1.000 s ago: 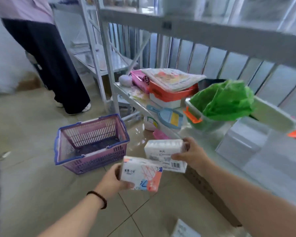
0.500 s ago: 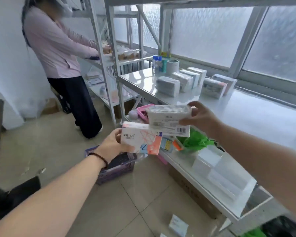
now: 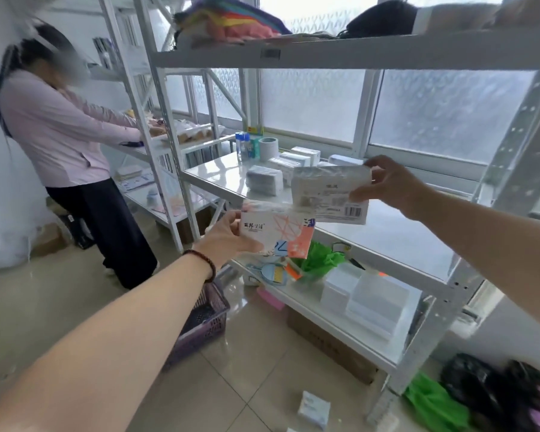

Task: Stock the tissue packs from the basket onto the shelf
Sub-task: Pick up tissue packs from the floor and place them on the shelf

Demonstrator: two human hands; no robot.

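My left hand (image 3: 229, 236) grips a white tissue pack with orange and blue print (image 3: 278, 230), held in the air in front of the shelf edge. My right hand (image 3: 388, 183) pinches a second, plain white tissue pack with a barcode (image 3: 331, 194) by its right end, just above the white middle shelf (image 3: 396, 235). Several tissue packs (image 3: 264, 179) stand in rows further back on that shelf. The purple basket (image 3: 205, 322) rests on the floor below, mostly hidden behind my left forearm.
A person in a pink top (image 3: 60, 135) stands at the neighbouring rack on the left. The lower shelf holds clear boxes (image 3: 374, 300) and a green bag (image 3: 320, 260). A cardboard box (image 3: 331, 344) sits under it. One pack (image 3: 314, 408) lies on the floor tiles.
Both hands have risen from beside the basket up to the middle shelf, each still holding its pack. The view has tilted upward, and the right pack now hovers over the shelf surface.
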